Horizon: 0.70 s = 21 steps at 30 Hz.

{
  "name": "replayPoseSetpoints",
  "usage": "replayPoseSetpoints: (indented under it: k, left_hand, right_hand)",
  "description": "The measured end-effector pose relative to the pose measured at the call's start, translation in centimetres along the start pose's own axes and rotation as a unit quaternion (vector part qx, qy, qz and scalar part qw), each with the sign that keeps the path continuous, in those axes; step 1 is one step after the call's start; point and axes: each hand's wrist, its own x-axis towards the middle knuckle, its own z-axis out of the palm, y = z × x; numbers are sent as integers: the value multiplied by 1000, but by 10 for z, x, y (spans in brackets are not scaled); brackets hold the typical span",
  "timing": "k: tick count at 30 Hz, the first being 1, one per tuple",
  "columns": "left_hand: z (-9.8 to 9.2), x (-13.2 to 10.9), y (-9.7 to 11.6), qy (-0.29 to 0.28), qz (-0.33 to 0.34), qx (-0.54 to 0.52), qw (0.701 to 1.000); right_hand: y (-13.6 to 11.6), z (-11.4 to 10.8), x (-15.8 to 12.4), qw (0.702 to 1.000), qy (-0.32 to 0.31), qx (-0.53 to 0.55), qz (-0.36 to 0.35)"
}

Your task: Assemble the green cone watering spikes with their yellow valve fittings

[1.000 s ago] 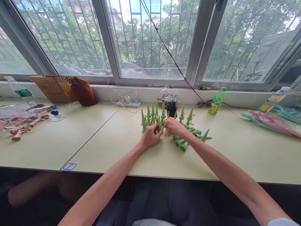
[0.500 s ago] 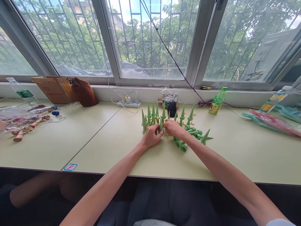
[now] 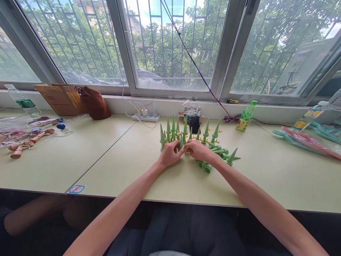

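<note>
Several green cone-shaped plastic spikes [image 3: 173, 129] stand upright in a cluster on the pale green table [image 3: 112, 160], and more green spikes [image 3: 221, 153] lie on their sides to the right. My left hand [image 3: 170, 154] is curled closed around a green spike [image 3: 181, 141] at the front of the cluster. My right hand [image 3: 198, 150] is pinched closed right next to it, fingertips meeting the left hand's, on a small yellow piece [image 3: 188, 153]. Both hands rest low over the table.
A black phone [image 3: 194, 123] and crinkled plastic stand behind the spikes, with a white power strip [image 3: 146, 116] to the left. A green drink bottle [image 3: 246, 116] is at the right, wooden toys [image 3: 23, 140] and a brown pouch [image 3: 93, 103] at the left, packaged items [image 3: 306, 140] far right.
Both hands stay together at the front of the cluster; the right hand has slid slightly down and toward me. The view has shifted a little.
</note>
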Motion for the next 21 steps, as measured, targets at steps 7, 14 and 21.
replayPoseSetpoints:
  k: [7,14,21]
  left_hand:
    - [0,0,1,-15,-11,6,1000]
    - [-2,2,3,-33,-20,1,999]
    - [2,2,4,-73,0,-24,997]
  right_hand:
    - [4,1,-17,995,72,67,-9]
    - [9,7,-13,996,77,51,8]
    - [3,4,-8,998,50,37,-5]
